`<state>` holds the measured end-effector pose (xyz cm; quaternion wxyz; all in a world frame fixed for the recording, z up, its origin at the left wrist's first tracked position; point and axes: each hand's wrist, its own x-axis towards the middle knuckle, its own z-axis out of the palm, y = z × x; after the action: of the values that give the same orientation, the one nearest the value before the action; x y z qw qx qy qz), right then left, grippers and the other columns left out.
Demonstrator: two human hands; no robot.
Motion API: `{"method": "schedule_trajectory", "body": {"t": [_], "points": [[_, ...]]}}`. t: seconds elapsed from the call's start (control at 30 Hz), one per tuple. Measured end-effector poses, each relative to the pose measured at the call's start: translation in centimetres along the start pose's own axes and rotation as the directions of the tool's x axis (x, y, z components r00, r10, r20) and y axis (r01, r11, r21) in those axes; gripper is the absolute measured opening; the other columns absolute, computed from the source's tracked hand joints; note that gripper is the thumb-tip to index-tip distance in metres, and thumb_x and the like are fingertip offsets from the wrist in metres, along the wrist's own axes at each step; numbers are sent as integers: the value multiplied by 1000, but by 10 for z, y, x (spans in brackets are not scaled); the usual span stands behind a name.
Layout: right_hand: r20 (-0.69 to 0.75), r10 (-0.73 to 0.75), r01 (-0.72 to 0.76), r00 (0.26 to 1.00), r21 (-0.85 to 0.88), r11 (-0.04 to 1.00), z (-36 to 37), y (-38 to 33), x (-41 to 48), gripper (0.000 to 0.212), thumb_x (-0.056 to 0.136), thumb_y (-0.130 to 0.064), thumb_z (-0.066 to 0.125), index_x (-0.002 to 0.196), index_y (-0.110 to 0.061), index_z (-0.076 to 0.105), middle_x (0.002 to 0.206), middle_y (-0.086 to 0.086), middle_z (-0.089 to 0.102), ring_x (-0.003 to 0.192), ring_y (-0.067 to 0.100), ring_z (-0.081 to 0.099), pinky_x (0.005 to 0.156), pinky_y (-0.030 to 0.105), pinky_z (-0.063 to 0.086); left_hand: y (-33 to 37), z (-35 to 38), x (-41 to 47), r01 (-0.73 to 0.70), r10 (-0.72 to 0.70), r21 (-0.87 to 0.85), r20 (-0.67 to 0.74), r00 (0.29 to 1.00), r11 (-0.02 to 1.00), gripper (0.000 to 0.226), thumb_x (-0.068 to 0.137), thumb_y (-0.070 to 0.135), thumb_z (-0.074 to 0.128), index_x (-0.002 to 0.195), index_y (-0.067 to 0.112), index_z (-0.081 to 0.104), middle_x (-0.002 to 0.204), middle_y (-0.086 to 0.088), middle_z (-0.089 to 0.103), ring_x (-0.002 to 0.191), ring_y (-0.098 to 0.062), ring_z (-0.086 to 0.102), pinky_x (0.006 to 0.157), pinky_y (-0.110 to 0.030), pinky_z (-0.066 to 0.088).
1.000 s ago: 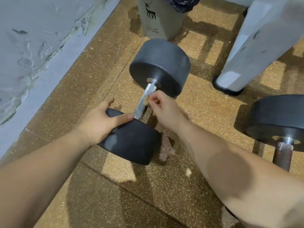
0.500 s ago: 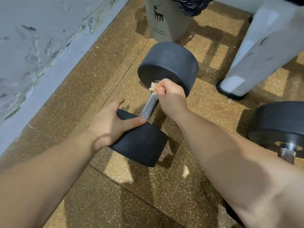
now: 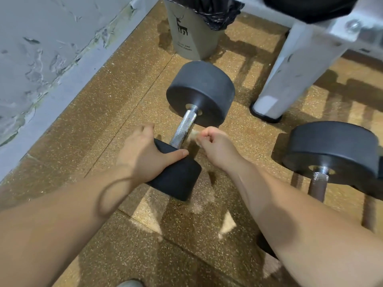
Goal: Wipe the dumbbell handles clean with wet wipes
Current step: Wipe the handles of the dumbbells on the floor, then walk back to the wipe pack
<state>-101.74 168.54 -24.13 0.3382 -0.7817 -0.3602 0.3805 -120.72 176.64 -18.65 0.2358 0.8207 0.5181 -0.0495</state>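
On the speckled floor [image 3: 128, 104] the dumbbell [image 3: 200, 93] lies between the hands: left hand [image 3: 143, 154] grasps its near head, thumb laid across the top; right hand [image 3: 215, 143], clenched, pinches a crumpled wet wipe [image 3: 193, 134] just right of the chrome handle [image 3: 184, 128], contact unclear.

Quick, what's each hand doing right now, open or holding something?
Left hand: holding the dumbbell by its near weight.
Right hand: closed on a wet wipe, beside the handle.
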Motion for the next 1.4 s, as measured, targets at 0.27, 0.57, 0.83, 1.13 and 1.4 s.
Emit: {"method": "schedule_trajectory", "body": {"t": [0.27, 0.57, 0.83, 1.13, 1.4], "points": [[-89, 168, -161, 982, 75, 984, -66, -6, -30, 16, 99, -33, 47, 97, -31, 62, 94, -5, 64, 82, 14, 62, 71, 32, 53, 51, 4, -35, -389, 336, 339, 207, 919, 857, 104, 71, 87, 49, 146, 16, 38, 162, -14, 23, 150, -33, 21, 121, -63, 19], [-46, 220, -215, 974, 100, 971, -124, -8, -65, 18, 93, -36, 52, 87, -26, 65, 90, 5, 67, 88, 29, 66, 74, 37, 52, 120, 35, -62, -455, 254, 624, 388, 886, 635, 121, 77, 92, 36, 160, 9, 3, 166, -18, 5, 147, -43, 18, 118, -64, 10], [-14, 280, -270, 960, 224, 936, -213, -94, -132, 16, 96, -33, 54, 96, -23, 67, 87, 4, 66, 78, 20, 62, 73, 41, 55, 201, -56, -108, -152, 55, 304, 305, 951, 941, 82, 90, 60, 53, 155, 18, 25, 150, -7, 44, 143, -31, 35, 118, -53, 25], [52, 206, -212, 977, 303, 929, -383, -320, -272, 10, 90, -30, 73, 88, -23, 66, 85, -14, 63, 77, -1, 57, 55, 4, 40, 358, -335, -226, 434, -188, -738, 397, 898, 517, 12, 102, 30, 58, 112, 29, 66, 96, 3, 71, 80, -14, 67, 64, -23, 54], [132, 115, -135, 985, 157, 978, -455, -472, -330, 3, 95, -32, 65, 97, -30, 65, 96, -8, 67, 86, 8, 61, 62, 15, 41, 409, -511, -278, 405, -93, -801, 408, 908, 440, 11, 102, 20, 60, 110, 19, 68, 95, -5, 75, 78, -14, 73, 66, -26, 57]]}}
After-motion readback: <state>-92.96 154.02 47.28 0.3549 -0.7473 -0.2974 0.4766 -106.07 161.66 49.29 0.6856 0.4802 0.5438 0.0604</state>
